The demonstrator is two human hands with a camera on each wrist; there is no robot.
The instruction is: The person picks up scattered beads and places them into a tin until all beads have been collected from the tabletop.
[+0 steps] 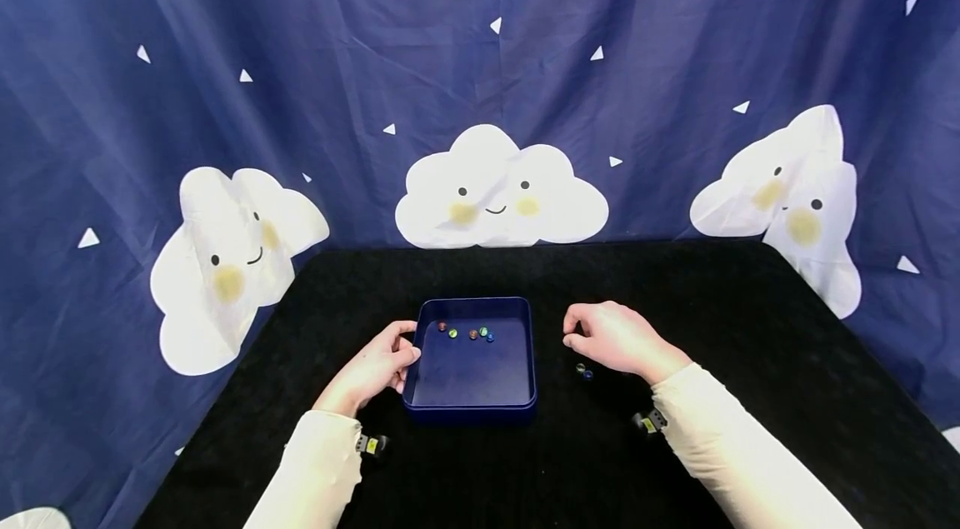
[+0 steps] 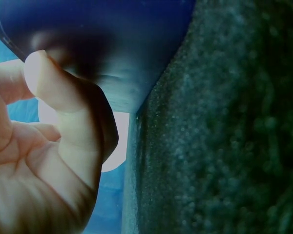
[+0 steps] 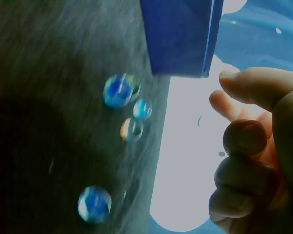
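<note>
A shallow blue square tray [image 1: 472, 379] sits on the black cloth, and several small glass marbles [image 1: 473, 335] lie scattered inside it near the far side. My left hand [image 1: 375, 364] grips its left side, with thumb and fingers at the rim; in the left wrist view, a fingertip [image 2: 36, 68] meets the outer wall. To the right of the tray, my right hand [image 1: 617, 336] hovers over the cloth with fingers loosely curled. I see nothing between its thumb and fingers in the right wrist view. Just below that hand are a clear marble [image 1: 581, 367] and a blue marble [image 1: 588, 376].
Black cloth [image 1: 480, 479] covers the table. Behind it hangs a blue curtain [image 1: 450, 37] printed with white clouds and triangles. The right wrist view shows several marbles on the cloth, among them a blue one [image 3: 94, 204], beyond which stands the tray's side wall [image 3: 178, 39].
</note>
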